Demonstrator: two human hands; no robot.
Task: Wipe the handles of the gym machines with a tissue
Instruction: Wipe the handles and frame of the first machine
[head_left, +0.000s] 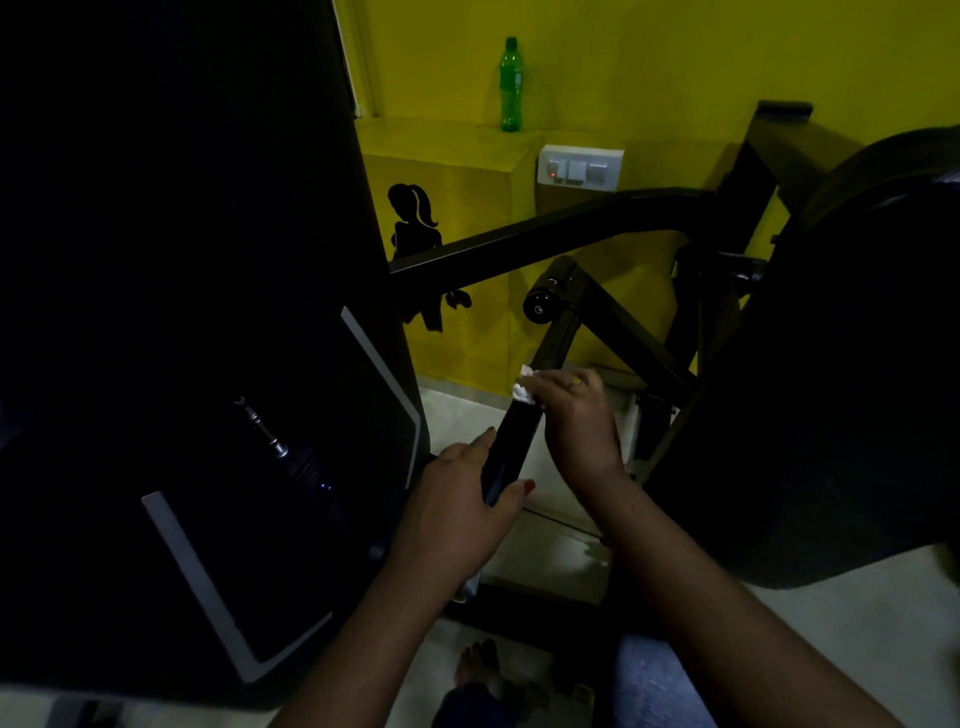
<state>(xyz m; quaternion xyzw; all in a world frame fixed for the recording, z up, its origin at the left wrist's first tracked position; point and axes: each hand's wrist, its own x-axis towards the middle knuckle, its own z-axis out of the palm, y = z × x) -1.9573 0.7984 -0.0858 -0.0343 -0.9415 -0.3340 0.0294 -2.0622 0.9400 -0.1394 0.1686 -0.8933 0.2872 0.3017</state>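
A black padded handle (511, 441) of a gym machine slants up from the lower middle toward the yellow wall. My left hand (457, 509) grips its near end, thumb over the front. My right hand (576, 415) holds a crumpled white tissue (524, 387) against the handle's far end, fingers curled round it. A second black handle (545, 299) with a round end cap sticks out higher up on the same frame.
A tall dark machine housing (208, 338) fills the left. A large black pad (841, 374) looms on the right. A green bottle (511, 83) stands on a yellow ledge, with a switch plate (579, 167) below. Pale floor tiles (550, 551) and my foot (480, 665) lie underneath.
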